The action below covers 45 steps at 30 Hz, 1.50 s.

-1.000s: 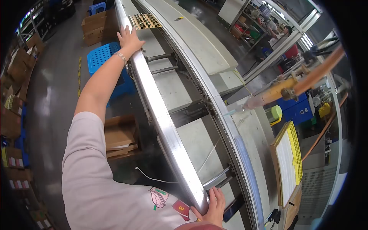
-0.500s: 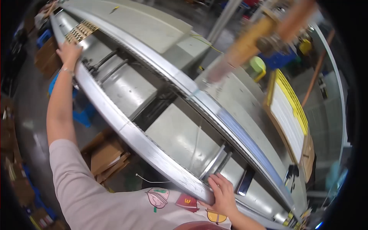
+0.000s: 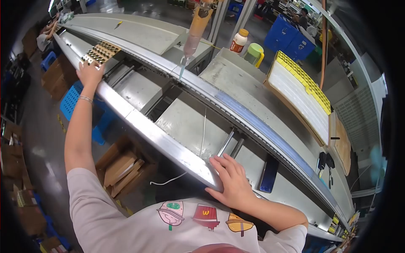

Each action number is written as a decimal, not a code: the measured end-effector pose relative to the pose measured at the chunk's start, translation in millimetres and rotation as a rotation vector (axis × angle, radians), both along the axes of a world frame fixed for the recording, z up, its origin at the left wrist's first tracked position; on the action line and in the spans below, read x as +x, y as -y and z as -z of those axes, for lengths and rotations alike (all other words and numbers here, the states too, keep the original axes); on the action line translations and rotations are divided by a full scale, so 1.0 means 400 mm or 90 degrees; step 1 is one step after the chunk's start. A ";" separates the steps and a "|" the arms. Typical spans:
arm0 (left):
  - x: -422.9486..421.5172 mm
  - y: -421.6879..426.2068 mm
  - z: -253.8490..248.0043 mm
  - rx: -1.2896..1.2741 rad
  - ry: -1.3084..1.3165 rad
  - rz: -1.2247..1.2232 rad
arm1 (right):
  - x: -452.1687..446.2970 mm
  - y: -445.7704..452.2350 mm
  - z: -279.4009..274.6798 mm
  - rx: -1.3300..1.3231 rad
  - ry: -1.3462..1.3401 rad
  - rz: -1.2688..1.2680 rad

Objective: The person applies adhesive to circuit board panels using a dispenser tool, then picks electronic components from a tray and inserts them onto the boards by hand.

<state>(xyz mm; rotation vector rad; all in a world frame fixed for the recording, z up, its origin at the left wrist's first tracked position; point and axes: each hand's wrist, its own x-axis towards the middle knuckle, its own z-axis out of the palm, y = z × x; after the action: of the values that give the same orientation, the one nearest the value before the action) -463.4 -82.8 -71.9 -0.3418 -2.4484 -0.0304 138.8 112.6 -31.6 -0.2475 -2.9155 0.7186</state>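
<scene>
My left hand reaches far along the near metal rail, its fingertips at the near edge of a tan board covered with rows of small dark parts. The board lies across the two rails. Whether the fingers grip it is hard to tell; they look spread. My right hand rests with fingers apart on the lower end of the same rail, near a metal cross rod. A dark blue phone-like object lies to the right of it.
A syringe-like dispenser hangs over the far rail. Beyond stand a white bottle, a green cup and a yellow-edged stack. A blue stool and open carton sit below. Another person works at far left.
The view has swung right and down, bringing the bottle and both sleeves into sight. My left hand stays by the board; my right hand is still on the rail end, fingers more spread.
</scene>
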 end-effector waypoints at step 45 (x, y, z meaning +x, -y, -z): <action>0.897 -0.222 -0.149 0.288 0.119 0.809 | 0.163 -0.044 0.025 -0.159 -0.051 -0.357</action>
<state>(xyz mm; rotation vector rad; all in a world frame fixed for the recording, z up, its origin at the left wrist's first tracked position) -104.7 6.2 -12.2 -1.6293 -1.8948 -1.1470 204.0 130.3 -41.5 0.5880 -2.8190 1.1331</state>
